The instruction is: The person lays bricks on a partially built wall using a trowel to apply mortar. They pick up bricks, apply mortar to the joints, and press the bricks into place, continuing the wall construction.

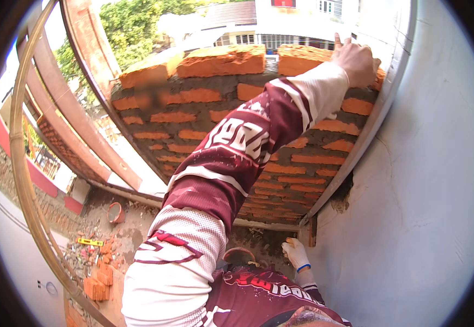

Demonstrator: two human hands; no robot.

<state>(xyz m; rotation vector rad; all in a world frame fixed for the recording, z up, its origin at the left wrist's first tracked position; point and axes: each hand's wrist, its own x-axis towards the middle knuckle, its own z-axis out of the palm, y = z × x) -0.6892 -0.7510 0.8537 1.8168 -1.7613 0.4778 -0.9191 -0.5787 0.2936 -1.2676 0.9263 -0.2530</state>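
Note:
My left hand reaches up and across to the upper right and lies over an orange brick at the right end of the wall's top course, fingers curled on it, next to the white frame. The arm wears a maroon and white sleeve. The brick wall has grey mortar joints, and two more top bricks sit to the left. My right hand, in a white glove with a blue wrist band, hangs low by the foot of the wall, fingers curled. A round brown rim shows just left of it.
A white plastered wall fills the right side. A curved wooden frame and a bamboo pole run down the left. Far below lie an orange bucket, a yellow level and stacked bricks.

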